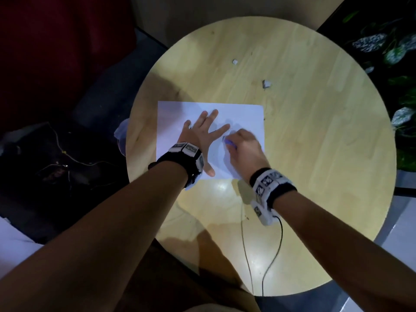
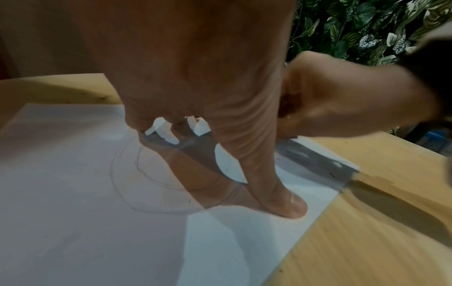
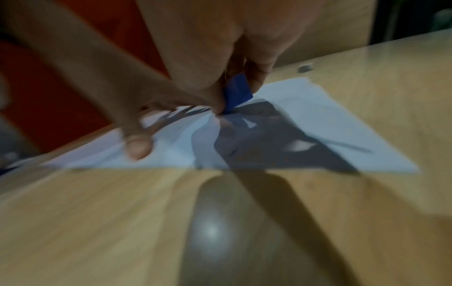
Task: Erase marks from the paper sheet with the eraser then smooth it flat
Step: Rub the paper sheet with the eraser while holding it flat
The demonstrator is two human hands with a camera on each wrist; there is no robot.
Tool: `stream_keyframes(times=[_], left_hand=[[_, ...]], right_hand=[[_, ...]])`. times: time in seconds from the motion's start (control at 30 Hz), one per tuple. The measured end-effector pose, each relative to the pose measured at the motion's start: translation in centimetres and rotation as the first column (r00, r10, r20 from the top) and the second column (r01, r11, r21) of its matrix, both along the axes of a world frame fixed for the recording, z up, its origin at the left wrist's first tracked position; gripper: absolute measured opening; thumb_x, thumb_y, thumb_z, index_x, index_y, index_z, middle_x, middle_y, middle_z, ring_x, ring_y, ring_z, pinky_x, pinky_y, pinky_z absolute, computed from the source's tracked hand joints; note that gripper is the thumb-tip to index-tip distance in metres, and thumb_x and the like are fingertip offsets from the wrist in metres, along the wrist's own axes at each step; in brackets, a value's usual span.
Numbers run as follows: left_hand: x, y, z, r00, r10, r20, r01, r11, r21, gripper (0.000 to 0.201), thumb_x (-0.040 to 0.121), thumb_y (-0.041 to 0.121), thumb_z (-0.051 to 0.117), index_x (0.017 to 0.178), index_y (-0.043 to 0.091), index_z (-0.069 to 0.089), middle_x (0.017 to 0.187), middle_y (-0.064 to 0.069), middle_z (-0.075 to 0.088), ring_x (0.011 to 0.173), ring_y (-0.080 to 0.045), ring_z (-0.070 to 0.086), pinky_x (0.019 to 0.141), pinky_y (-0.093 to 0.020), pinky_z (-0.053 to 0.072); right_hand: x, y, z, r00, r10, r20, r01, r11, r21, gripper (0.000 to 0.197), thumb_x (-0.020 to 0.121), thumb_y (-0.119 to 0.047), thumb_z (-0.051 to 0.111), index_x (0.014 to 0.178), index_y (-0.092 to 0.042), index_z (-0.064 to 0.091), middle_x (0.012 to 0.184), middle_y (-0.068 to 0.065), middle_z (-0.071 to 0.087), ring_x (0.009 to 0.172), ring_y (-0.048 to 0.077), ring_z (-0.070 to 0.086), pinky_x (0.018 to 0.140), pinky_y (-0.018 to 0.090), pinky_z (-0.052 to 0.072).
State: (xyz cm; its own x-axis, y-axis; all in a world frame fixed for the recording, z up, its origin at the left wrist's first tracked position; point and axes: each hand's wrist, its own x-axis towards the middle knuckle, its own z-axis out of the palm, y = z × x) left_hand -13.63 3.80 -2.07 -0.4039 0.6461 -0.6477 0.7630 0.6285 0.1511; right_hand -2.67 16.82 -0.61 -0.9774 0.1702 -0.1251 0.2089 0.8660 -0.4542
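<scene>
The blue eraser (image 3: pixel 237 91) touches the white paper sheet (image 1: pixel 243 115), pinched in the grip of the right hand (image 1: pixel 244 149), whose fingers curl around it. Just beside the eraser, the left hand (image 1: pixel 200 136) lies flat on the paper sheet with its fingers spread out straight. Thin pencil curves (image 2: pixel 146 178) show on the sheet under that hand. The sheet lies on the round wooden tabletop (image 1: pixel 315 154). Two small white scraps (image 1: pixel 266 84) sit past the sheet's far edge.

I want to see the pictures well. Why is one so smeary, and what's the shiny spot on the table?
Right wrist view: motion blur smears the right hand and eraser. Head view: lamp glare on the table near the paper; surroundings dark. Left wrist view: sharper, left hand shading the paper.
</scene>
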Motion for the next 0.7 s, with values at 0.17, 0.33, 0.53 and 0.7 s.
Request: stream_keyframes(times=[0.17,0.33,0.53,0.7], left_hand=[[0.0,0.0,0.3,1.000,-0.008,-0.002,0.008,1.000,-0.002,0.149,0.049,0.071,0.084,0.153,0.043,-0.018,0.158,-0.005,-0.037,0.149,-0.030,-0.024,0.117,-0.060,0.007],[0.0,0.0,0.2,1.000,0.002,0.013,-0.001,1.000,-0.010,0.149,0.049,0.069,0.086,0.153,0.043,-0.018,0.157,-0.004,-0.037,0.149,-0.029,-0.025,0.117,-0.060,0.006],[0.2,-0.1,0.0,0.999,0.009,-0.031,-0.009,1.000,0.028,0.148,0.046,0.072,0.083,0.154,0.042,-0.014,0.160,-0.004,-0.033,0.150,-0.030,-0.020,0.116,-0.059,0.010],[0.1,0.1,0.3,1.000,-0.002,0.004,0.002,1.000,-0.019,0.151,0.048,0.068,0.087,0.153,0.043,-0.019,0.158,-0.004,-0.037,0.149,-0.029,-0.025,0.118,-0.060,0.008]], right_hand=[[-1.0,1.4,0.9,0.977,0.215,-0.004,-0.215,0.975,0.053,0.011,0.074,0.007,0.067,0.083,0.000,0.069,0.079,0.016,0.062,0.074,0.034,0.059,0.069,0.034,0.052],[-1.5,2.6,-0.7,0.998,-0.051,-0.026,0.052,0.997,0.057,0.013,0.085,0.000,0.059,0.092,-0.004,0.070,0.088,0.015,0.061,0.082,0.035,0.057,0.074,0.037,0.049],[4.0,1.1,0.7,0.984,0.181,0.000,-0.181,0.984,0.001,0.015,0.075,0.005,0.064,0.086,-0.005,0.068,0.085,0.010,0.060,0.073,0.030,0.052,0.071,0.036,0.046],[-2.6,2.2,-0.9,1.000,0.008,0.004,-0.009,1.000,0.028,0.018,0.085,0.000,0.057,0.093,-0.007,0.071,0.088,0.010,0.061,0.080,0.032,0.052,0.075,0.038,0.045]])
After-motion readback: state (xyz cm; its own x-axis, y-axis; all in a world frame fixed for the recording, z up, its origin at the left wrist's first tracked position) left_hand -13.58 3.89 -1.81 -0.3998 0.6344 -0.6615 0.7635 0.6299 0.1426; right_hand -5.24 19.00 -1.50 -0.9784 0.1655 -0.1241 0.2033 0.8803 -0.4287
